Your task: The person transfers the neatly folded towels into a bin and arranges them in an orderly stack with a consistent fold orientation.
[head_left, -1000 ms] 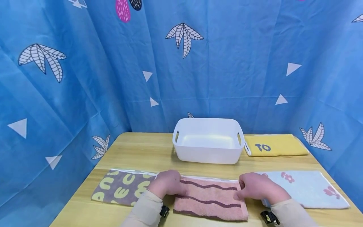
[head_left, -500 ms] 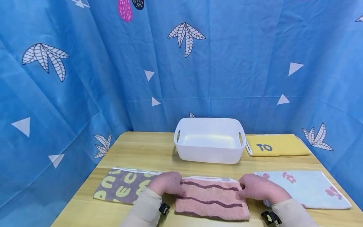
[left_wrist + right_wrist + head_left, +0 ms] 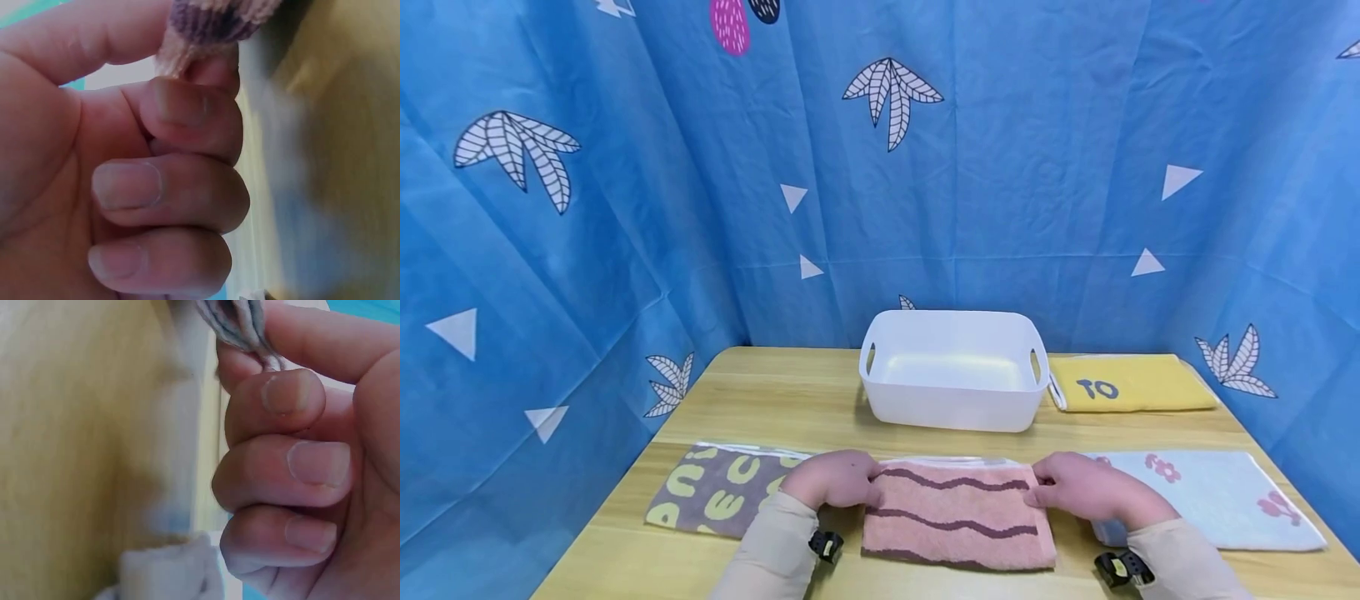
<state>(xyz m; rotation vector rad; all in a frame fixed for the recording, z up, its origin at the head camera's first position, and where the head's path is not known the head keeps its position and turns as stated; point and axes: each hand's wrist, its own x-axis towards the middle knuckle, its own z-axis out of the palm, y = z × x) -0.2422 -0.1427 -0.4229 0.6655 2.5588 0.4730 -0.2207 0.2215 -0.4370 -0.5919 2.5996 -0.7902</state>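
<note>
A folded pink towel [image 3: 958, 517] with dark wavy stripes spans the space between both hands at the front of the table. My left hand [image 3: 842, 478] pinches its left edge between thumb and fingers; the left wrist view shows the pinched towel edge [image 3: 209, 22] above curled fingers. On the opposite edge my right hand [image 3: 1093, 487] pinches the towel in the same way, and the folded layers [image 3: 240, 328] show at the top of the right wrist view. In both wrist views the towel's edge stands over the tabletop.
A white plastic basket [image 3: 955, 408] with side handle holes stands behind the towel. Beside it lies a folded yellow towel [image 3: 1142, 385]. A grey towel with yellow letters [image 3: 715, 492] lies at left, a pale blue flowered towel [image 3: 1217, 500] at right. Blue curtains [image 3: 1000, 167] surround the wooden table [image 3: 790, 383].
Both hands have shifted slightly away from the table's front, and the pink towel has moved with them. Their pinch on its two sides stays the same.
</note>
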